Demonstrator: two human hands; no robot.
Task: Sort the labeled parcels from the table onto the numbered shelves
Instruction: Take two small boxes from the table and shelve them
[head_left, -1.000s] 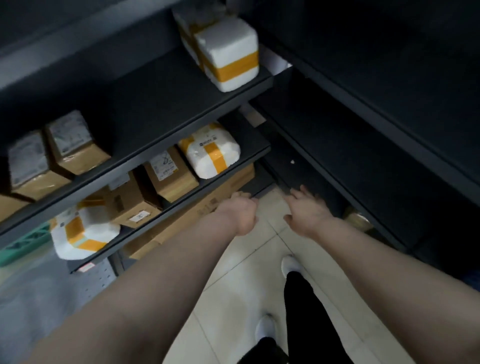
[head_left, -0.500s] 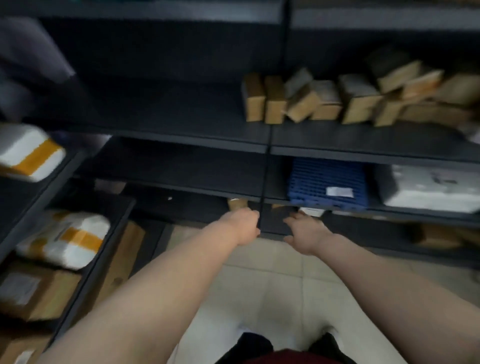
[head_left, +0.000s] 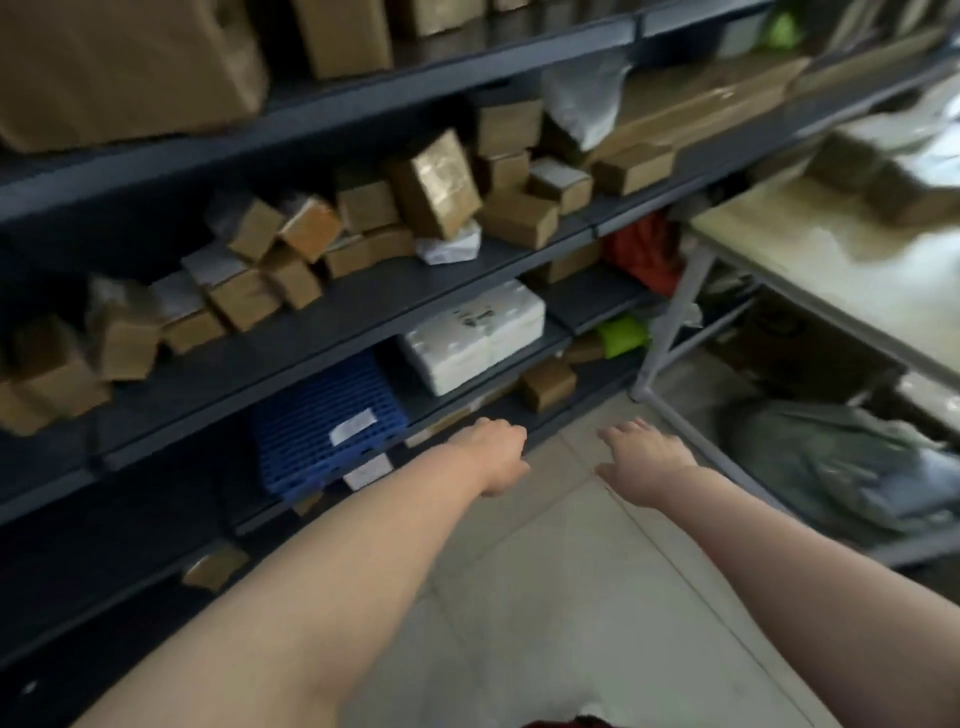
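Pale tiled floor (head_left: 545, 597), dark metal racking (head_left: 363, 306), light-topped table (head_left: 831, 270)

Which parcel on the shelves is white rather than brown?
The large white foam-wrapped parcel, on the shelf just right of the blue slatted crate. It is bulky and white with a printed label; the others around it are small brown cardboard boxes.

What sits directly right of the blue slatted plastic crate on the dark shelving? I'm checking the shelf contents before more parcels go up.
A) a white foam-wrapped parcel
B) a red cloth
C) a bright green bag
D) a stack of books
A: the white foam-wrapped parcel lies just right of the blue slatted plastic crate, on the shelf level slightly above the crate's; both hands, the left hand and the right hand, are empty.
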